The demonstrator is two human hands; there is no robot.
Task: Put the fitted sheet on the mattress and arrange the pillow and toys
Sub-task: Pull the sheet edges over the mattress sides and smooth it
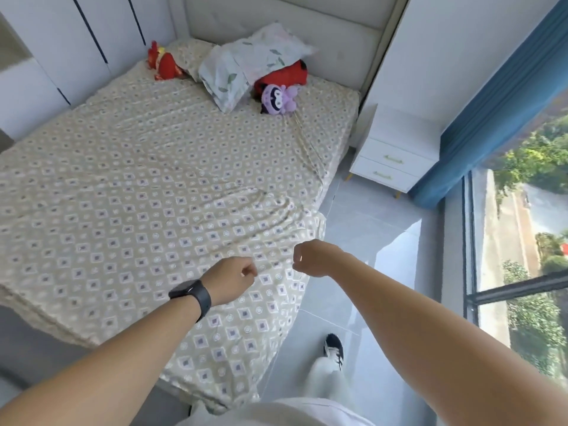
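Observation:
The fitted sheet (147,192), beige with a diamond print, covers the mattress and hangs loose over the near right corner. My left hand (235,278), with a dark watch on its wrist, curls its fingers into the cloth near that corner. My right hand (310,258) grips the sheet's right edge just beside it. At the head of the bed a leaf-print pillow (246,66) leans against the headboard (276,23). It lies over a red plush toy (285,73). A purple plush toy (279,98) lies in front of that one, and another red toy (161,63) sits at the far left.
A white wardrobe (70,41) stands along the bed's left side. A white nightstand (396,149) sits right of the bed, beside a blue curtain (491,112) and a floor-length window (522,241). My shoe (333,348) is on the grey tile floor (368,241).

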